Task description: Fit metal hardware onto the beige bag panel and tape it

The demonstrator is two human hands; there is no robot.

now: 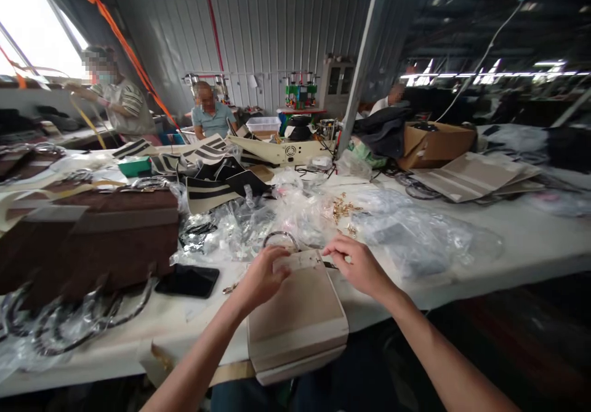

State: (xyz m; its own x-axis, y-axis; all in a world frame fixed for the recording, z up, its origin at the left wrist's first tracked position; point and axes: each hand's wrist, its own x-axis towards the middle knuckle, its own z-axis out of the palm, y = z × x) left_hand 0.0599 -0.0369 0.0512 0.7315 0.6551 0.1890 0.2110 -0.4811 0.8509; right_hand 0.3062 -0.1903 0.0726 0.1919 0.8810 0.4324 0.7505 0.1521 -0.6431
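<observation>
The worktop [521, 230] carries all materials. A dark brown stack [133, 227] lies at its left, with clear plastic [295, 206] beyond the work position. The beige panel piece [300, 319] lies directly in front of the person, its near end overhanging the worktop's front edge. A dark curved handle [279, 233] stands at its far edge; whether it is fastened cannot be told. Small marks show along that edge. Loose gold fittings [344, 207] lie in a pile beyond, unused. The piece therefore appears part-finished, with work at the far edge incomplete.

Both forearms reach inward from the sides. The left hand [268, 271] lies over the far left corner, fingers bent, thumb apart. The right hand [353, 264] is at the far right corner, index finger directed inward. Whether either grip holds a small part cannot be told.
</observation>
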